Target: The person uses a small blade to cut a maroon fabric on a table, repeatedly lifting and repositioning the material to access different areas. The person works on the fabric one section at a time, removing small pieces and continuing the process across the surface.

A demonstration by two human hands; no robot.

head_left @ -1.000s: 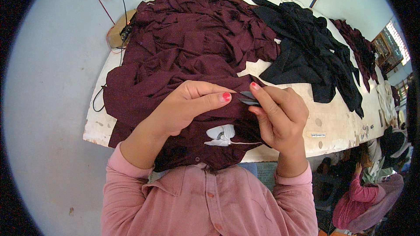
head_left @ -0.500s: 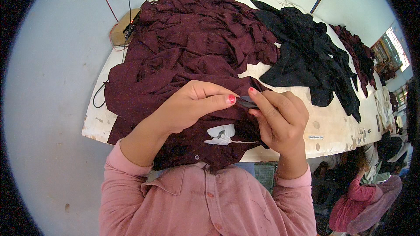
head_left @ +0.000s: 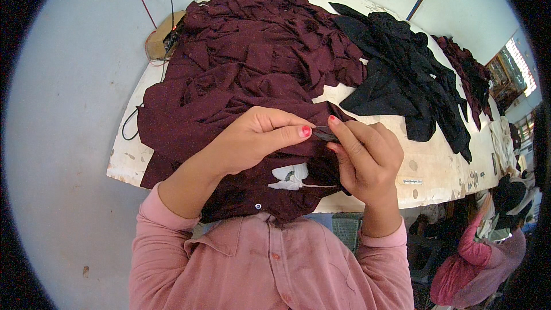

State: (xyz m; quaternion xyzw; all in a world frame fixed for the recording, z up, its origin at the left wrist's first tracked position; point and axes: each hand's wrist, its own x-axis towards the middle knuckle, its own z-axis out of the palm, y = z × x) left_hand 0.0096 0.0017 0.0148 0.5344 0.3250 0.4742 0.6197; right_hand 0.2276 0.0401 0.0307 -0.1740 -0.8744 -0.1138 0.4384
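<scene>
My left hand [head_left: 258, 135] is closed in a pinch, thumb against index finger, at the middle of the view. What its fingertips hold is too small to name; a thin, thread-like line shows beside them. Almost touching them, the fingers of my right hand [head_left: 367, 152] are closed on a small dark grey, blade-like piece [head_left: 325, 134], mostly hidden by the fingers. Under both hands lies dark maroon cloth [head_left: 229, 89]. A white flower motif [head_left: 288, 177] with a pale stem shows on it below my hands, and a small round button [head_left: 258, 206] sits nearer my body.
The maroon pile covers much of the worn white table [head_left: 436, 166]. Black cloth [head_left: 396, 74] lies to the right, more maroon cloth [head_left: 468, 74] beyond. A wooden power box [head_left: 163, 34] with cords stands far left by the wall. Another person [head_left: 479, 264] is at lower right.
My hands hold nearly the same pose, with my fingertips very slightly farther apart. At the lower right, the other person's arm has risen.
</scene>
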